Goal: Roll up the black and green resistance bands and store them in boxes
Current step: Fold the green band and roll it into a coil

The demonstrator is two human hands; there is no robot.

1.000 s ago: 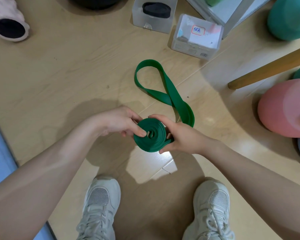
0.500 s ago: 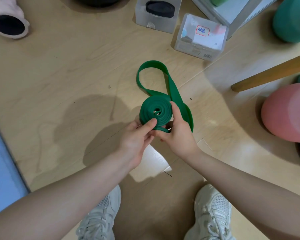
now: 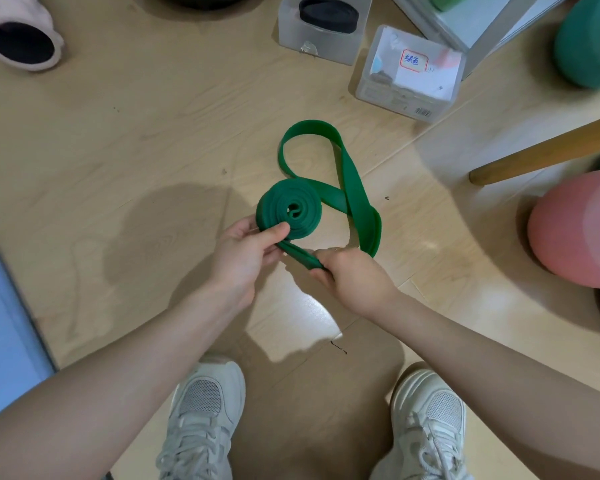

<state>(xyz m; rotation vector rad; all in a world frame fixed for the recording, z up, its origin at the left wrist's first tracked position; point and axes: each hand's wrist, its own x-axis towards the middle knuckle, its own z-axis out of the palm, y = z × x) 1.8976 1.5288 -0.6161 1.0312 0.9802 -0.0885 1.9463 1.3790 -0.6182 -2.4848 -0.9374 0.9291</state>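
A green resistance band point(image 3: 352, 188) is partly wound into a flat coil point(image 3: 289, 212) above the wooden floor; its loose end loops away toward the boxes. My left hand point(image 3: 246, 251) pinches the coil's lower edge with the thumb on top. My right hand point(image 3: 349, 277) grips the strand that leaves the coil, just right of the left hand. A rolled black band point(image 3: 328, 10) lies inside a clear box point(image 3: 317, 38) at the top. Beside it stands a second clear box point(image 3: 407, 76) with a red-framed label on its lid.
A pink roller point(image 3: 23, 38) lies at the top left. Green point(image 3: 589, 39) and pink point(image 3: 575, 230) rounded weights and a wooden leg point(image 3: 541, 154) crowd the right side. A blue mat edge point(image 3: 4, 323) runs down the left. My two white shoes stand below.
The coil was lifted away from me and has grown. My right hand let go of the coil's side and slid down onto the free strand; my left hand keeps the coil.
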